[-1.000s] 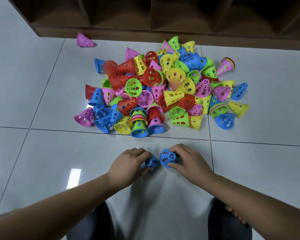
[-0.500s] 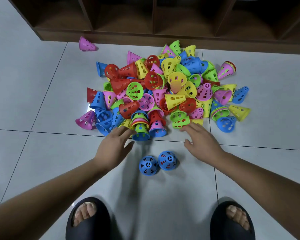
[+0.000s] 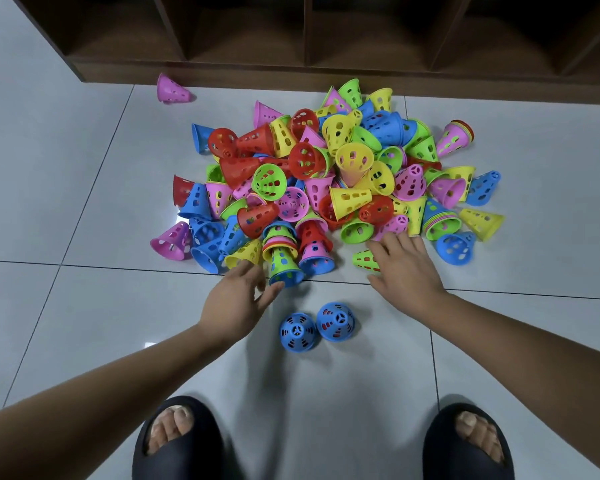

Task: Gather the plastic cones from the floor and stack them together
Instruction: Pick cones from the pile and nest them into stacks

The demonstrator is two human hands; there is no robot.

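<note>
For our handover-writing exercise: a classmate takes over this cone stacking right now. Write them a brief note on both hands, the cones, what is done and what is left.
Left hand: open, empty, fingertips beside a small nested stack at the near edge of the pile.
Right hand: open, empty, over a lime cone lying on its side.
Cones: a blue cone and a second blue cone stand side by side near the slippers; a pink cone lies alone by the shelf.
Done: only a few short nested stacks.
Left: most of the pile is loose; gather and stack it all.
</note>
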